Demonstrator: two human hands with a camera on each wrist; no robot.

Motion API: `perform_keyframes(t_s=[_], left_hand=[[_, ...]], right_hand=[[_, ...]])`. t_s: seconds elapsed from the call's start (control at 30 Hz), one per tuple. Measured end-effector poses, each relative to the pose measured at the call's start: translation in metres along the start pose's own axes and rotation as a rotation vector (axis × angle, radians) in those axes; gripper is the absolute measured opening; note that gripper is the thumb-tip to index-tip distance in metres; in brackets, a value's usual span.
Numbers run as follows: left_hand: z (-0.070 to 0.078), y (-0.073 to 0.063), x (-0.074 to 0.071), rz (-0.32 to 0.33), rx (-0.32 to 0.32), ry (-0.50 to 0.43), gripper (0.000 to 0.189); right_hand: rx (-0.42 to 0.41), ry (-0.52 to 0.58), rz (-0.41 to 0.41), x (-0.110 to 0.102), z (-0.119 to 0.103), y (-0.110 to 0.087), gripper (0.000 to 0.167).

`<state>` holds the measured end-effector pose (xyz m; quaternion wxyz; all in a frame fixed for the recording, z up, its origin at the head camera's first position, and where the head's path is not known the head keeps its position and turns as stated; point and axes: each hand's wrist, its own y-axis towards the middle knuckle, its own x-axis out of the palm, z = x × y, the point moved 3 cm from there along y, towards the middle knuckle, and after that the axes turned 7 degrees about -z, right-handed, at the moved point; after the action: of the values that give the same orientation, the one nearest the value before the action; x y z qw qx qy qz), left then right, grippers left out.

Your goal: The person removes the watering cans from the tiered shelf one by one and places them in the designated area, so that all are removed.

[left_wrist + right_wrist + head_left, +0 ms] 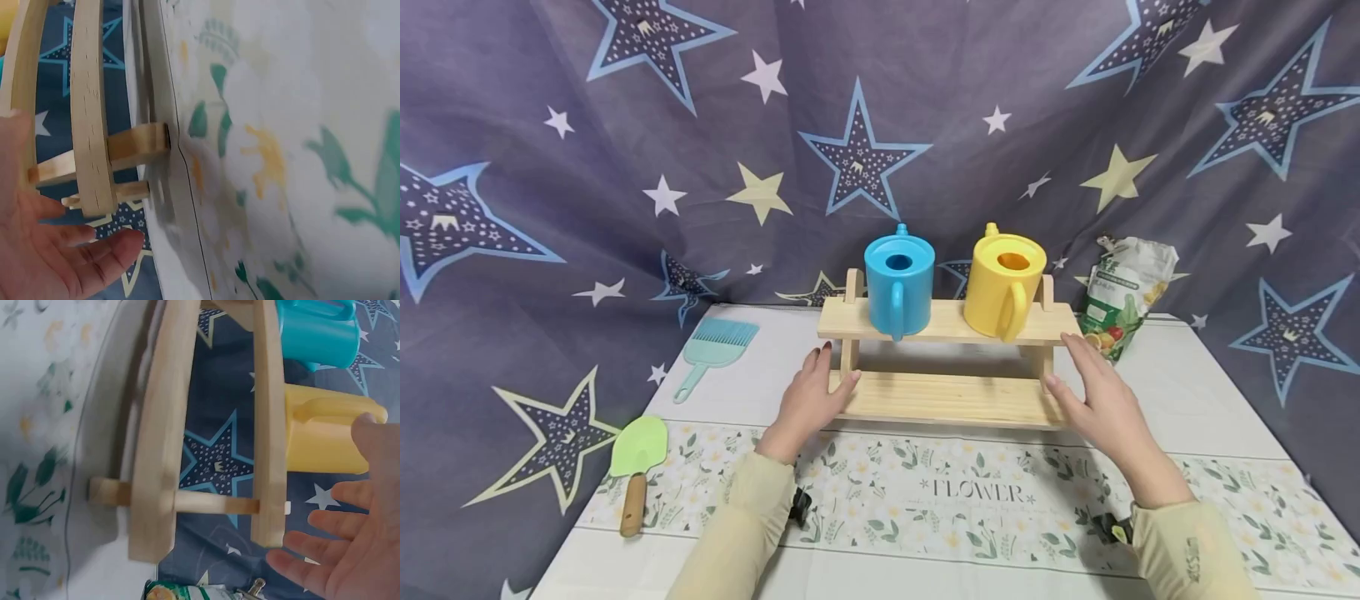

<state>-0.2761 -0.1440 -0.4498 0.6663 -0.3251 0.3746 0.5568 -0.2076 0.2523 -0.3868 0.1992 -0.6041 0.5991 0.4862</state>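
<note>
A two-tier wooden shelf (951,398) stands on the table, with a blue watering can (917,287) and a yellow watering can (992,292) on its upper board, handles facing me. At the shelf's left end is my left hand (808,400), fingers spread and slightly bent beside the boards. The left wrist view has the ends of the shelf boards (90,112) right by these fingers. My right hand (1108,408) is at the opposite end, fingers extended. In the right wrist view, its fingertips (278,557) are near the upper board's end, and nothing is in the palm.
On the left lie a light blue dustpan with a brush (718,343) and a green shovel (638,450) with a wooden handle. A green and white pouch (1123,292) with a clip stands behind the shelf's right end. A starry curtain (700,158) hangs behind the table.
</note>
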Motion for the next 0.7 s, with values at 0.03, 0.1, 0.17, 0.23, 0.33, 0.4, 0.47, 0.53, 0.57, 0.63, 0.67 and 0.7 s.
perform_keyframes(t_s=[0.03,0.1,0.17,0.23,0.33,0.4,0.47,0.53,0.57,0.63,0.67,0.7], left_hand=[[0.001,0.001,0.001,-0.004,-0.006,-0.008,0.085],[0.004,0.003,0.002,-0.006,-0.011,-0.03,0.082],[0.006,0.005,0.003,-0.012,-0.02,-0.041,0.08],[0.007,0.007,0.005,-0.017,-0.028,-0.058,0.078],[0.009,0.009,0.006,-0.024,-0.045,-0.094,0.075],[0.01,0.009,0.007,-0.026,-0.049,-0.121,0.073],[0.01,0.01,0.008,-0.027,-0.053,-0.139,0.071],[0.01,0.01,0.009,-0.026,-0.054,-0.15,0.069],[0.01,0.011,0.009,-0.025,-0.053,-0.146,0.068],[0.01,0.012,0.011,-0.018,-0.058,-0.143,0.065],[0.011,0.013,0.011,-0.015,-0.06,-0.145,0.064],[0.011,0.014,0.012,-0.009,-0.06,-0.146,0.061]], right_hand=[[-0.003,0.014,0.006,-0.001,-0.001,0.001,0.064],[-0.006,0.038,0.015,-0.003,-0.004,0.003,0.062],[-0.011,0.064,0.023,-0.004,-0.007,0.005,0.06],[-0.019,0.096,0.029,-0.004,-0.009,0.007,0.058],[-0.029,0.147,0.03,-0.005,-0.012,0.01,0.055],[-0.03,0.183,0.027,-0.005,-0.014,0.012,0.055],[-0.033,0.213,0.029,-0.006,-0.016,0.014,0.054],[-0.037,0.246,0.034,-0.006,-0.017,0.017,0.053],[-0.037,0.257,0.037,-0.006,-0.018,0.018,0.052],[-0.039,0.278,0.049,-0.007,-0.02,0.02,0.051],[-0.039,0.288,0.055,-0.007,-0.02,0.021,0.05],[-0.036,0.293,0.061,-0.007,-0.021,0.022,0.05]])
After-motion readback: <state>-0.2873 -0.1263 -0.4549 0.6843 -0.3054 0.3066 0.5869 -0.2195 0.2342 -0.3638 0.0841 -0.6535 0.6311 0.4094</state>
